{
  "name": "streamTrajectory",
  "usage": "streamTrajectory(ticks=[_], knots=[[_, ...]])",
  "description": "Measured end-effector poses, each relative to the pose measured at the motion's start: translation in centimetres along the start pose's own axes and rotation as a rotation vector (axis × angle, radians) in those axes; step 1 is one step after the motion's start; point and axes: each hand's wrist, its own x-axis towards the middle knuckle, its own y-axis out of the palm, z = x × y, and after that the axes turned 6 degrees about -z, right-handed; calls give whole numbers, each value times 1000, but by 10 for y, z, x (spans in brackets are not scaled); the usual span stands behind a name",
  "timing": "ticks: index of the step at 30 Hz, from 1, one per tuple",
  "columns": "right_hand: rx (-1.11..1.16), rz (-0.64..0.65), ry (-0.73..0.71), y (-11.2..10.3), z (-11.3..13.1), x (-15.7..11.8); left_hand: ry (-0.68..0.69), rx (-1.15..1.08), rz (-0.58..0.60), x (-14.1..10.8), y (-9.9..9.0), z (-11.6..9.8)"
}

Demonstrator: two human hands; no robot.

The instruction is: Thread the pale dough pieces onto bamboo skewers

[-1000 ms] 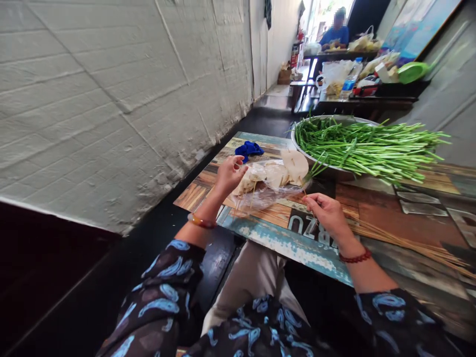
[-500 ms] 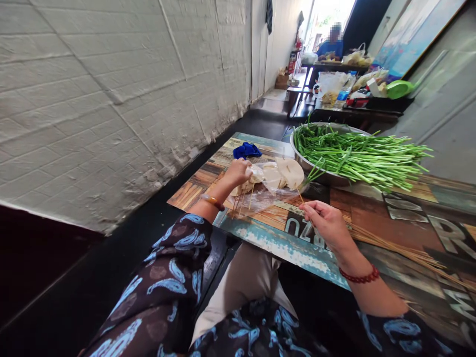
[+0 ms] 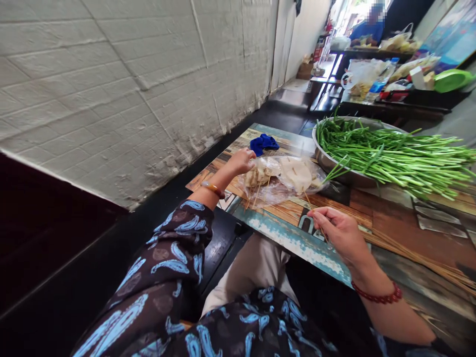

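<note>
My right hand (image 3: pixel 336 230) is closed in a pinch on a thin bamboo skewer (image 3: pixel 308 199). At the skewer's far end, a flat, pale beige slice (image 3: pixel 296 172), threaded on it, rests over a clear plastic bag (image 3: pixel 275 198). My left hand (image 3: pixel 241 161) has its fingers curled together at the bag's upper left edge, seemingly gripping the plastic; the fingertips are partly hidden. Just below that hand sits a folded pile of similar beige pieces (image 3: pixel 257 176), with several skewers poking out toward me.
Behind the bag lies a blue cloth (image 3: pixel 264 144). A metal basin (image 3: pixel 323 151) heaped with long green stalks (image 3: pixel 394 156) stands at the right. Loose skewers (image 3: pixel 420 258) lie along the table's right side. Farther back, a person in blue (image 3: pixel 368 32) sits by a cluttered table.
The view has turned left, so things appear farther right. The skewered slice has come down flatter over the bag, and the plastic near my left hand lies lower.
</note>
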Motion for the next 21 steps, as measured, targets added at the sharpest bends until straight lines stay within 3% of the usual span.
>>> streamTrajectory(ticks=[9, 21], knots=[[39, 3, 48, 22, 8, 3, 12, -31, -40, -52, -3, 2], [13, 29, 62, 52, 17, 8, -121, -26, -137, -106, 21, -42]])
